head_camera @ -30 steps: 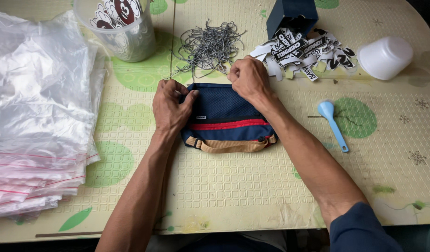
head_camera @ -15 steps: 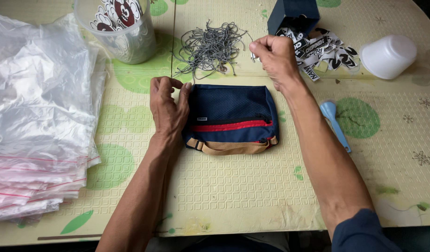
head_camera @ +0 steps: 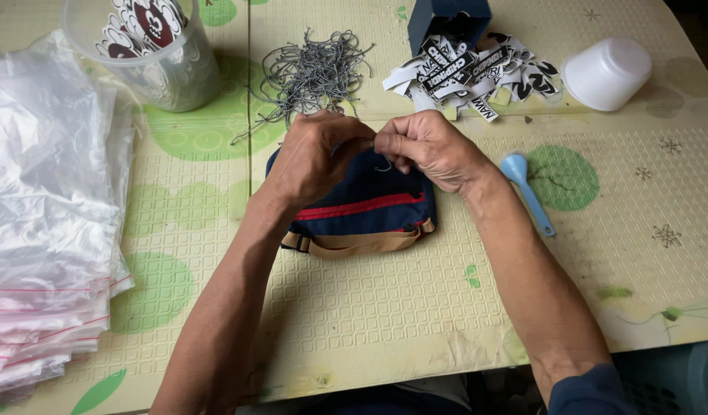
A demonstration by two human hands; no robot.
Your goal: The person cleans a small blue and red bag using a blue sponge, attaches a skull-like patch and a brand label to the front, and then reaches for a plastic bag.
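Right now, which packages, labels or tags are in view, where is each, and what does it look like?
Plastic bags: stacked at the table's left edge, clear, with pink-red zip strips.
Tags: loose pile at top centre-right, narrow strips, black and white.
Box: dark blue, behind that pile, cut off by the frame.
Tub: clear, round, top left, holding round red, black and white stickers.
No screens or signs.

Navy-blue fabric pouch [head_camera: 369, 204], flat on the table near its middle. Red stripe across the front, tan strap along the lower edge, looped at the left corner. Upper edge covered by both hands. Short grey cord piece [head_camera: 384, 164], curled, pinched at that upper edge, dangling over the blue cloth.
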